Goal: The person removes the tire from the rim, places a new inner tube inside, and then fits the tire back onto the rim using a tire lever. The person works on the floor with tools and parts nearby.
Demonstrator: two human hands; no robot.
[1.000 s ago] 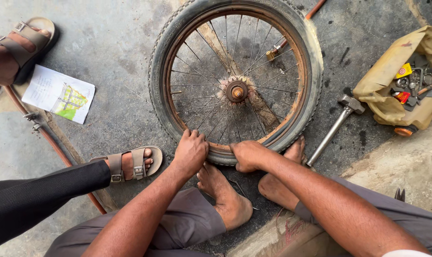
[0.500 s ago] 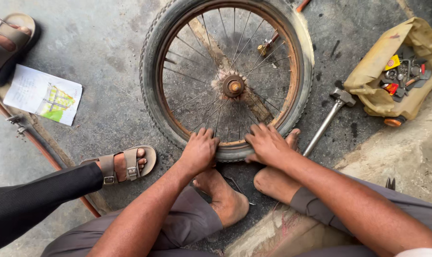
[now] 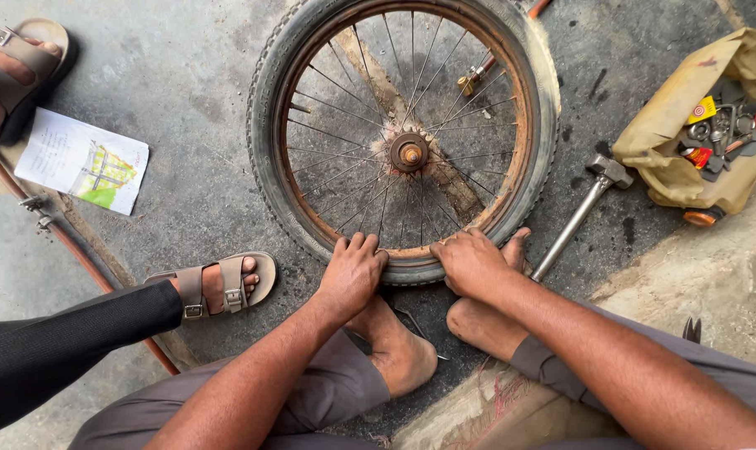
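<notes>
A bicycle wheel [image 3: 265, 142] with a worn grey tyre, a rusty rim and thin spokes lies flat on the concrete. Its rusty hub [image 3: 409, 154] is at the centre. My left hand [image 3: 353, 273] presses down on the near edge of the tyre, fingers curled over it toward the rim. My right hand [image 3: 471, 265] grips the same near edge a little to the right. My two bare feet [image 3: 399, 346] rest under and beside the wheel's near edge.
A metal hammer [image 3: 579, 212] lies right of the wheel. A tan cloth bag [image 3: 673, 142] of small tools is at the far right. Another person's sandalled foot [image 3: 219, 283] and black-clad leg are at left, near a printed paper [image 3: 82, 160] and a reddish hose [image 3: 69, 242].
Both hands have shifted along the near edge of the tyre and now sit a little further apart. The camera view has moved slightly.
</notes>
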